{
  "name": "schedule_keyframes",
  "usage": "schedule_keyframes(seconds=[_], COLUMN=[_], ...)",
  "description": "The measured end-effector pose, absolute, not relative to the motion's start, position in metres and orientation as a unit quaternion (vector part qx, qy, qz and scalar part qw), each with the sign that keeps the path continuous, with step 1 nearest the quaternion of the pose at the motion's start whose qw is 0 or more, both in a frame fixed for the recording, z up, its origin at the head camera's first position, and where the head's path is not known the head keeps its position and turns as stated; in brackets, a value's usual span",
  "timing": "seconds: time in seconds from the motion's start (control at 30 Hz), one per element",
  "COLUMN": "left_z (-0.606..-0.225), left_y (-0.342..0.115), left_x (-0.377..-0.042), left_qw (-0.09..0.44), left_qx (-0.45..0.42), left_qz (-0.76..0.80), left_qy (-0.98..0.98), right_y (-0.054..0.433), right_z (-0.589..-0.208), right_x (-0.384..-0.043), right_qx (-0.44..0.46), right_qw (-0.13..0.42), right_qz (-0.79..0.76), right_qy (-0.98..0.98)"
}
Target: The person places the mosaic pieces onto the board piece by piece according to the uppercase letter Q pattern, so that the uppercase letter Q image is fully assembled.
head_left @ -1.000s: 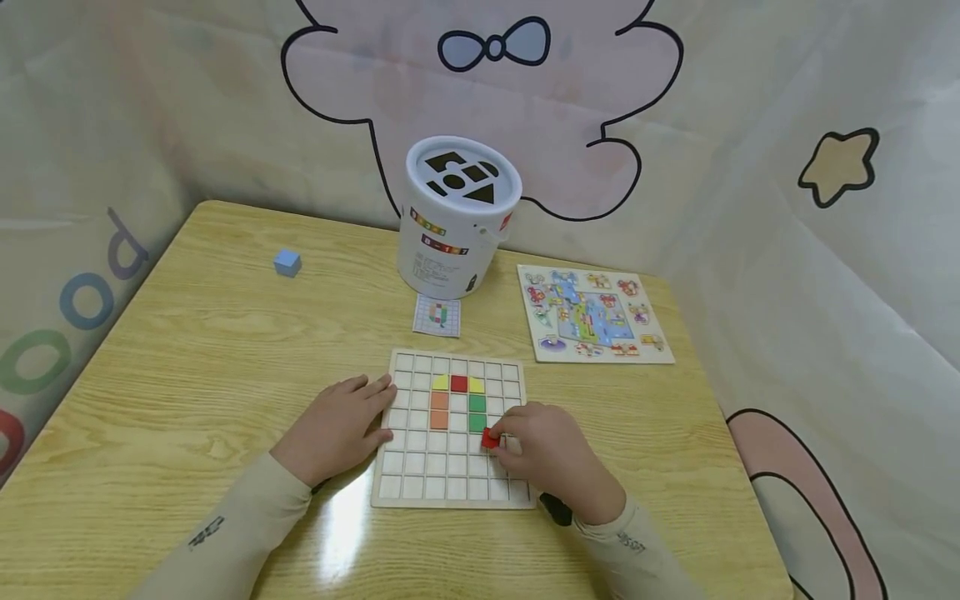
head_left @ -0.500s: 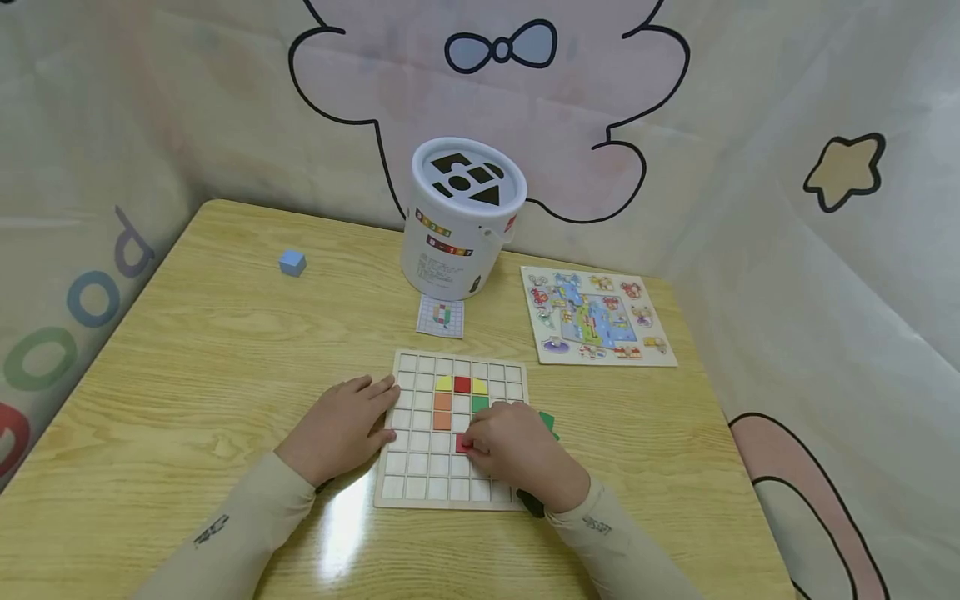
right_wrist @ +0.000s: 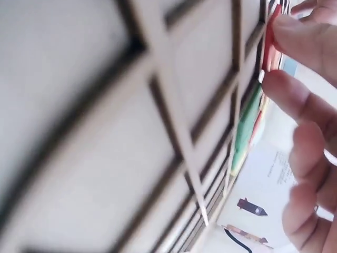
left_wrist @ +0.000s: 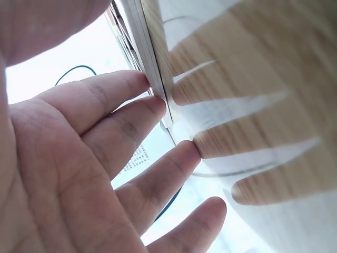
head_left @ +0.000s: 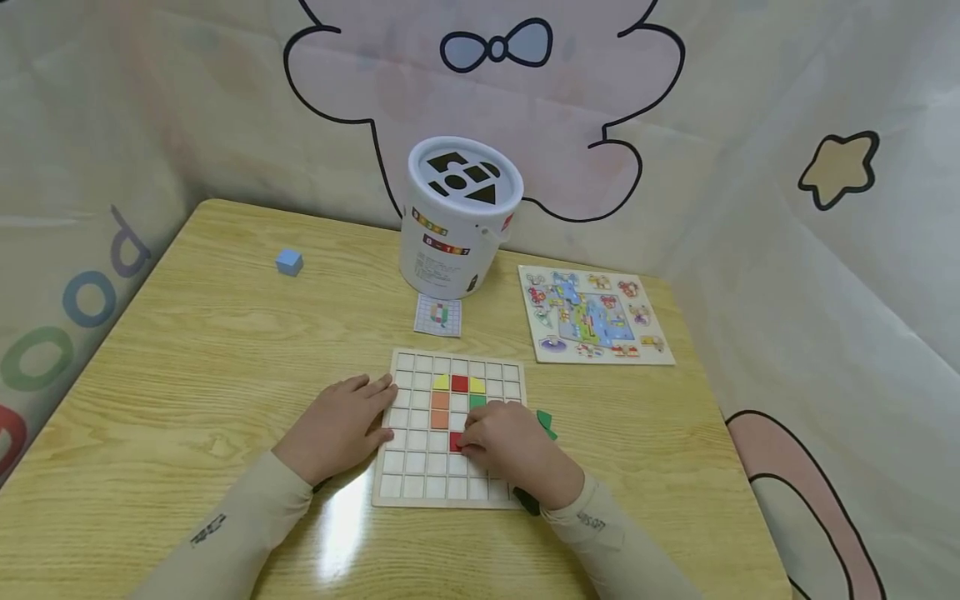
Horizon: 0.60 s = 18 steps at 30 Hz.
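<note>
A wooden grid board (head_left: 396,498) lies before me on the table. My left hand (head_left: 330,435) rests beside it, straight fingers touching its left edge; the left wrist view shows those fingertips (left_wrist: 156,105) against the edge. With thumb and index finger, my right hand (head_left: 519,454) pinches a red square tile (head_left: 455,441) at a middle cell. In the right wrist view this red tile (right_wrist: 271,39) sits at the grid, the thumb on it. Farther up lie two yellow tiles (head_left: 441,382) flanking another red tile (head_left: 460,383), orange tiles (head_left: 439,402) and a green tile (head_left: 477,401). My right hand covers part of the grid.
Green pieces (head_left: 545,421) lie right of the board, partly behind my right hand. Beyond the board are a small pattern card (head_left: 438,316), a white bucket (head_left: 442,254) with a shape-cut lid, a picture puzzle (head_left: 596,321) and a blue cube (head_left: 289,262).
My right hand has moved left over the board with the red tile, from beside the lower green tile to a middle cell, revealing green pieces at right. My left hand stays put.
</note>
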State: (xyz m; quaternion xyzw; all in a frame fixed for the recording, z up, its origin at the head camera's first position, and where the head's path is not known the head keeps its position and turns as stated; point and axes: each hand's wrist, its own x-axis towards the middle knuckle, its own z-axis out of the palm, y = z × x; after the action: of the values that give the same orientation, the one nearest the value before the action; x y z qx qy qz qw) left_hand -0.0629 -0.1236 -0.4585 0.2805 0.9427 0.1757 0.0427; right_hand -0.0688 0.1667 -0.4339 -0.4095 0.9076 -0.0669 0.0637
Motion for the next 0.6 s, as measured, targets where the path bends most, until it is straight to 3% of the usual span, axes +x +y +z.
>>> schedule_keyframes(seconds=[0.17, 0.4, 0.6], left_z=[-0.461, -0.46, -0.459], left_y=[-0.123, -0.123, -0.124], left_x=[-0.063, -0.065, -0.064], left_qw=[0.045, 0.042, 0.043], left_qx=[0.282, 0.282, 0.281], left_qz=[0.177, 0.166, 0.172], left_qy=[0.942, 0.944, 0.943], right_y=[0.182, 0.232, 0.264], right_z=[-0.426, -0.407, -0.411], right_x=[-0.072, -0.078, -0.072], right_qx=[-0.409, -0.261, -0.183], right_qw=[0.052, 0.007, 0.054], right_qz=[-0.105, -0.092, -0.084], right_qy=[0.905, 0.961, 0.978])
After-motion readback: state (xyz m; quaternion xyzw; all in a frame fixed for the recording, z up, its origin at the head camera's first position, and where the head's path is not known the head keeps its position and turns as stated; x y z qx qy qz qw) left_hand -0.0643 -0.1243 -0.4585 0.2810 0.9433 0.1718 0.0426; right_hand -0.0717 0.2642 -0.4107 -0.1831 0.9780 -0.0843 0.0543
